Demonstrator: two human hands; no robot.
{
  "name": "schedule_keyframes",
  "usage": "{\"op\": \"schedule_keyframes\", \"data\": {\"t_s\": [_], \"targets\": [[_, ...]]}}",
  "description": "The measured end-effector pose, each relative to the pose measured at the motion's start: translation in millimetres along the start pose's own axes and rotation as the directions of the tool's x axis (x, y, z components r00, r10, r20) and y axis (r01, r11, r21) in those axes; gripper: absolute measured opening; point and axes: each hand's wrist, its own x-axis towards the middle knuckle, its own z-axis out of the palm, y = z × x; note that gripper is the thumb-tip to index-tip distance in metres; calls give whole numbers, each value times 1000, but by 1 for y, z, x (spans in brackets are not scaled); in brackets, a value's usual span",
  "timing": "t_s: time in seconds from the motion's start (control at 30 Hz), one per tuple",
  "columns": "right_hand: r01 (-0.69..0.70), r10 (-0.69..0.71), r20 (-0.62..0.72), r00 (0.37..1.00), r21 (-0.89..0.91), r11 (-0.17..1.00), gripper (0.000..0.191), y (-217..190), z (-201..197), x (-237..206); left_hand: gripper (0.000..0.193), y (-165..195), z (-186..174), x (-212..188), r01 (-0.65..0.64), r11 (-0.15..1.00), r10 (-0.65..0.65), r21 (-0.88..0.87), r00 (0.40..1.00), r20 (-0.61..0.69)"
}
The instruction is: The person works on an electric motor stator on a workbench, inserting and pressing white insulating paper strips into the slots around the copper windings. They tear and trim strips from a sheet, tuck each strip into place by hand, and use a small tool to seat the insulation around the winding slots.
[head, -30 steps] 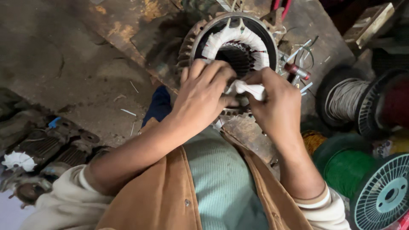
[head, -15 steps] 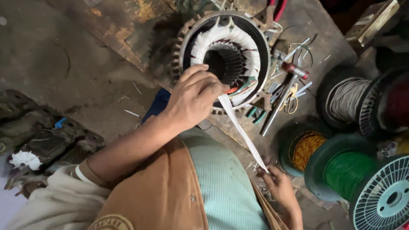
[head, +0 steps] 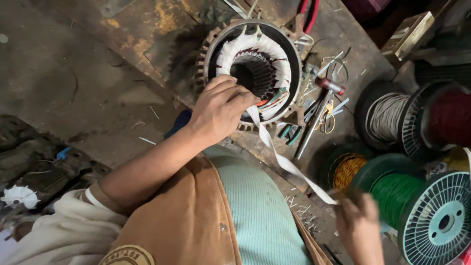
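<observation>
A round motor stator (head: 252, 73) lies flat on a worn, rust-stained metal table (head: 122, 39), its bore facing up and its windings wrapped in white tape. The stator sits toward the far middle of the table, with bare, scuffed surface stretching away on its left. On its right the room is tight: a clutter of hand tools (head: 314, 118), wire offcuts and a red-handled plier (head: 309, 17) lies just beside the housing.

The left hand (head: 221, 110) rests on the near rim of the stator, its fingers (head: 240, 98) curled together and pinched on the white tape strip (head: 289, 164) where it leaves the winding. From there the strip runs taut and slanting toward the near right, over the table's edge, to the right hand (head: 360, 228). That hand is blurred; its fingers seem closed on the strip's end, though the exact grip cannot be told.

Further right stand wire spools, well apart from the stator: one grey (head: 387, 118), one dark red (head: 449, 118), one orange-yellow (head: 346, 169) and one green (head: 397, 194), the green one just beside the right hand. At the near left, below the table's edge, other motor parts and a small white fan (head: 17, 195) lie in shadow.
</observation>
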Motion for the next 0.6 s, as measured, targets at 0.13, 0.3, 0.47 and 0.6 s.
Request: {"op": "schedule_keyframes", "data": {"t_s": [0.13, 0.3, 0.47, 0.6], "targets": [[-507, 314, -498, 808, -317, 802, 24, -41, -39, 40, 21, -4, -6, 7, -10, 1000, 11, -4, 999, 41], [-84, 314, -543, 779, 406, 910, 29, -60, -55, 98, 20, -11, -13, 14, 2, 999, 2, -36, 994, 108], [120, 291, -381, 878, 762, 636, 36, -98, -37, 139, 26, -15, -17, 19, 21, 999, -15, -48, 994, 112], [69, 302, -298, 906, 805, 589, 44, -124, -27, 171, 22, -17, -20, 20, 39, 999, -33, -31, 986, 166]]}}
